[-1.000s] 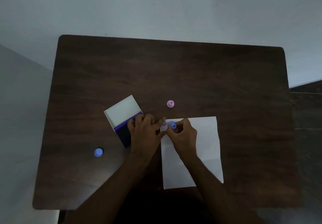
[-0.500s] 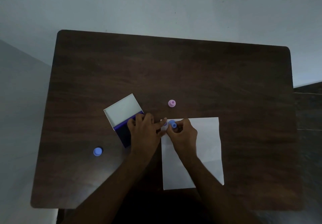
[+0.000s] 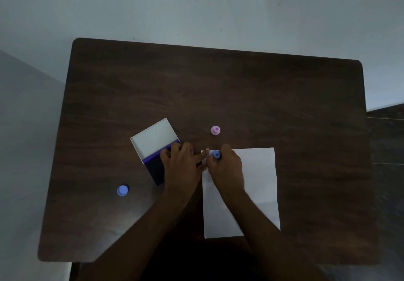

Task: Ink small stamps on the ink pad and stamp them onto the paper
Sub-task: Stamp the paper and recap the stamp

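A white sheet of paper [image 3: 258, 178] lies on the dark wooden table [image 3: 218, 88]. My right hand [image 3: 226, 169] holds a small blue stamp [image 3: 216, 155] upright at the paper's top left corner. My left hand [image 3: 182, 167] lies flat, partly over the dark ink pad [image 3: 156, 167], with its index finger stretched onto the paper's corner beside the stamp. The pad's white lid [image 3: 155, 138] stands open behind it. A pink stamp [image 3: 215, 130] stands on the table beyond the paper. A blue round stamp or cap [image 3: 122, 190] lies to the left.
The table's far edge meets a pale wall [image 3: 196, 7]. Bare dark wood stretches across the far half and the right side of the table. A dark floor strip [image 3: 387, 140] shows at the right.
Both hands stay at the paper's top left corner with the blue stamp. The view has shifted slightly; nothing else on the table has moved.
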The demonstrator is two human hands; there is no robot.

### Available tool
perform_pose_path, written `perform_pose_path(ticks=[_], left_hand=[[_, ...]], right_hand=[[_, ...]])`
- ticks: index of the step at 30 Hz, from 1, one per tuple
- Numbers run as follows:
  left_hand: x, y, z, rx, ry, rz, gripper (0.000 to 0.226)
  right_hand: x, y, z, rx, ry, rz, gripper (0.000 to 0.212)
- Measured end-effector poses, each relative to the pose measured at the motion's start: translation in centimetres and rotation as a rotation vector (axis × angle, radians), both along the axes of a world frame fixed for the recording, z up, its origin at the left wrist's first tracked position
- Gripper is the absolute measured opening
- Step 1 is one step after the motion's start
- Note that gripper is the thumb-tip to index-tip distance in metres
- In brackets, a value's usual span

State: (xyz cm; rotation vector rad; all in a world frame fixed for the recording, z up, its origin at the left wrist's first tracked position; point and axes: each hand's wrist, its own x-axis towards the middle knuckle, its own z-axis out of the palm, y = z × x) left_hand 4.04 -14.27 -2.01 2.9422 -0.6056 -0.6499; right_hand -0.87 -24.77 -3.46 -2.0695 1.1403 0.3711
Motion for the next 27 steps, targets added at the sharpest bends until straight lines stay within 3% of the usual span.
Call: perform_pose_path(ticks=[4, 8, 27], left_hand=[[-0.3, 0.0, 0.1, -0.018, -0.043, -0.039, 0.039], [-0.2, -0.2, 0.1, -0.005, -0.018, -0.026, 0.035], [-0.3, -0.4, 0.0, -0.068, -0.063, -0.062, 0.035]], right_hand=[[1.2, 0.4, 1.0, -0.162, 0.022, 0.222, 0.018], [1.9, 0.2, 1.5, -0.173, 0.053, 0.34, 0.022], [2.2, -0.5, 2.1, -0.072, 0.089, 0.214, 0.026]])
